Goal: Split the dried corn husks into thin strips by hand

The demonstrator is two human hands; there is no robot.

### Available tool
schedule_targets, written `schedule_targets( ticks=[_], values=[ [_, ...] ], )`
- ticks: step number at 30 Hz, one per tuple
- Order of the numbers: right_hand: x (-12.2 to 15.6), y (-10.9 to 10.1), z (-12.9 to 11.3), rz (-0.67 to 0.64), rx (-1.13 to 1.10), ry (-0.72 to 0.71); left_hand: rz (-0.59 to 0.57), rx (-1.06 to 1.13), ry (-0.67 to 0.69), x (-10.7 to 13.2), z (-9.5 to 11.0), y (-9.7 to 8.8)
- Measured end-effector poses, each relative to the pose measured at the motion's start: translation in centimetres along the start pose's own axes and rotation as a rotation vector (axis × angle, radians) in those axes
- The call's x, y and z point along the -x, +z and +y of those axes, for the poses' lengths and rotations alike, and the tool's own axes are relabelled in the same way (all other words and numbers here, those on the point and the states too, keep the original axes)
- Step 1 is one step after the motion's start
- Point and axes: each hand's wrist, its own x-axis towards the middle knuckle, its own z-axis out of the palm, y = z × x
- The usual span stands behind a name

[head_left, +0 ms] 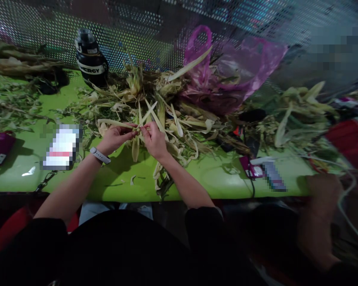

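Observation:
My left hand [117, 137], with a pale band on its wrist, is closed in a pinch on pale yellow-green leaf strips that look like corn husk [147, 115]. Beside it, my right hand [153, 139] pinches the same bunch, its thumb and fingers meeting close to the left fingertips. Several strips fan out above the fingers and one hangs down below them. How they are joined is hidden by the fingers. Both hands are over the front part of the green tabletop [119, 186], against a heap of loose leaves and dry husks [193, 133].
Behind the heap stand a black bottle [91, 67] and a pink plastic bag [226, 79] before a perforated metal screen [155, 35]. A lit phone [62, 147] lies left, another phone [273, 174] right. A co-worker's arm [319, 214] rests at the right edge, near a white cable [343, 196].

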Motion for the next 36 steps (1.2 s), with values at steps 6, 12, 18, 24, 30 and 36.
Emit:
schedule_targets(
  ticks=[6, 12, 18, 24, 30, 36],
  values=[
    [0.1, 0.0, 0.0, -0.007, 0.096, -0.068, 0.251, -0.055, 0.066, -0.6, -0.3, -0.4],
    [0.2, -0.4, -0.2, -0.072, 0.266, -0.313, 0.295, -0.164, 0.122, -1.0, -1.0, -1.3],
    [-0.6, -1.6, -0.5, -0.012, 0.299, -0.354, 0.124, -0.411, 0.153, -0.2, 0.6, -0.8],
    [-1.0, -1.6, 0.1, -0.094, -0.052, -0.1, 0.024, -0.281, 0.111, 0.4, 1.4, -0.5],
    [-0.6, -0.4, -0.2, -0.049, -0.225, 0.032, -0.034, 0.033, 0.051, 0.4, 0.8, 0.2],
    [-0.6, 0.5, 0.4, -0.105, -0.405, 0.189, 0.077, -0.008, 0.065, -0.1, 0.1, 0.1]
  ],
)
